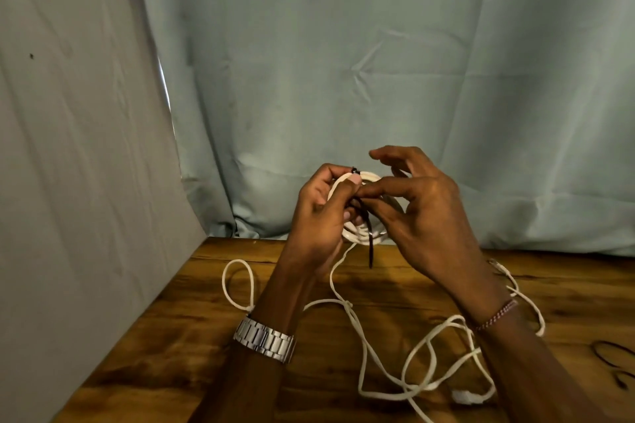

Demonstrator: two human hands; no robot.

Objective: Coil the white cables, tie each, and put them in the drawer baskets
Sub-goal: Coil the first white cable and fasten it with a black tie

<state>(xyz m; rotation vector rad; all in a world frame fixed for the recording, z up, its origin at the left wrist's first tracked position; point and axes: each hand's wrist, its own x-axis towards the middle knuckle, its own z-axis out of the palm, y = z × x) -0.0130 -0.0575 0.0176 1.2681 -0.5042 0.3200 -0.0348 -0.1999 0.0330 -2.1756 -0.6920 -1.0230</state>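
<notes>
My left hand (318, 216) grips a small coil of white cable (360, 237), held upright above the table's far edge. A black tie (370, 244) runs across the coil and its tail hangs down below it. My right hand (422, 213) pinches the tie against the coil with thumb and forefinger, its other fingers spread. Loose white cable (364, 347) trails from the coil down over the wooden table (171, 336) in tangled loops, ending in a white plug (462, 397) near the front. No drawer or basket is in view.
More black ties (615, 359) lie at the table's right edge. Pale blue cloth (343, 62) hangs behind the table and a grey sheet (68, 148) on the left. A metal watch is on my left wrist, a bead bracelet on my right.
</notes>
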